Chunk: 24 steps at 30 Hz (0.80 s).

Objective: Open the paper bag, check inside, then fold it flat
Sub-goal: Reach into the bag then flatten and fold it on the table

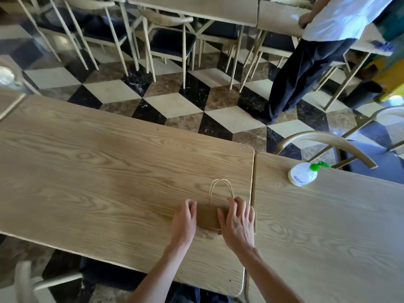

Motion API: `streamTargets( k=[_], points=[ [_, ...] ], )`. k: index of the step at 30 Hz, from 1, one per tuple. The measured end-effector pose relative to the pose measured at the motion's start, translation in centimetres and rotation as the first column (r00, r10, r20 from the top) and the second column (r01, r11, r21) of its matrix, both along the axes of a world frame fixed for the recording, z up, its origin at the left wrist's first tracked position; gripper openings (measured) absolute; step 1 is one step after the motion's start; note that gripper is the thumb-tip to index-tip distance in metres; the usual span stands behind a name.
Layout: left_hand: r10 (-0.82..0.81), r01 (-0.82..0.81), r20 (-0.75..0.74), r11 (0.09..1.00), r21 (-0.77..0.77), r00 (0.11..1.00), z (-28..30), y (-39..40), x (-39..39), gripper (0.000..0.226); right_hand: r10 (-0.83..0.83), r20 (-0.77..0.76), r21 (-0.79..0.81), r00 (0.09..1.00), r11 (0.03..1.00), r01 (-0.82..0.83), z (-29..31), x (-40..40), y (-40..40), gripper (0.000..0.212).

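from my remote seat i log the paper bag [208,217] lying flat on the counter [109,162], close to the counter's right-hand edge, its two twine handles [220,189] stretched out on the wood beyond the fingertips.

risks, as i judge them:
- the bag sits just beside the seam where this counter meets the next one; a push toward the right grip's side could slide it into the gap or snag a corner there.
- thin paper under flat palms may crease wrongly or tear at the mouth if the hands pull apart too sharply while opening it.
- the handles lie loose ahead of the grips; a finger hooked through one could drag the bag rather than open it.
- a pump bottle [302,173] stands on the neighbouring counter, well apart from the right grip; i rate it a low hazard.

pose: the left hand [184,221] rests at the bag's left edge, fingers loosely curved and spread, not clamped on anything i can confirm. the right hand [238,224] lies palm-down over the bag's right part, fingers splayed toward the handle roots, pressing rather than pinching. both forearms reach in from below, nearly parallel.

whether the bag has been opened and checked i cannot tell.
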State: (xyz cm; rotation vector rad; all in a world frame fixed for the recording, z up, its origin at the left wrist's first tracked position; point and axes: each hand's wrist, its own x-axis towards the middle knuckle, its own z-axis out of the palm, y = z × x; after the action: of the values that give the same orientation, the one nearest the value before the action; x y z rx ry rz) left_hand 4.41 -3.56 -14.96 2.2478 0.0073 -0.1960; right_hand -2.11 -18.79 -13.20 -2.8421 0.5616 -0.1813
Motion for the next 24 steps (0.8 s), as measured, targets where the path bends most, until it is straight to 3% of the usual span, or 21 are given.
streamTargets(
  k=[5,9,17,21,24],
  points=[
    [0.040,-0.042,0.051,0.999,0.032,0.998,0.3,-0.5,-0.4,0.028,-0.235,-0.072,-0.020,0.969,0.972,0.234,-0.9,-0.5,-0.6,0.077],
    [0.073,-0.077,0.064,0.996,0.047,0.995,0.4,-0.3,-0.2,0.027,-0.399,-0.072,0.127,0.914,0.906,0.405,-0.8,-0.7,-1.2,0.090],
    [0.118,-0.120,0.049,0.992,0.037,0.992,0.7,-0.6,0.1,0.027,-0.518,-0.107,0.430,0.849,0.746,0.509,-1.2,-0.5,-2.5,0.071],
    [0.165,-0.163,0.047,0.986,-0.034,0.985,0.8,-0.2,-0.4,0.028,-0.488,0.007,0.623,0.873,0.685,0.378,-1.5,-0.7,-3.3,0.040],
    [0.272,-0.274,-0.043,0.961,-0.048,0.961,0.4,-0.1,-0.5,0.037,-0.502,0.034,0.672,0.864,0.652,0.352,-1.4,-0.8,-3.5,0.029]
  ],
)
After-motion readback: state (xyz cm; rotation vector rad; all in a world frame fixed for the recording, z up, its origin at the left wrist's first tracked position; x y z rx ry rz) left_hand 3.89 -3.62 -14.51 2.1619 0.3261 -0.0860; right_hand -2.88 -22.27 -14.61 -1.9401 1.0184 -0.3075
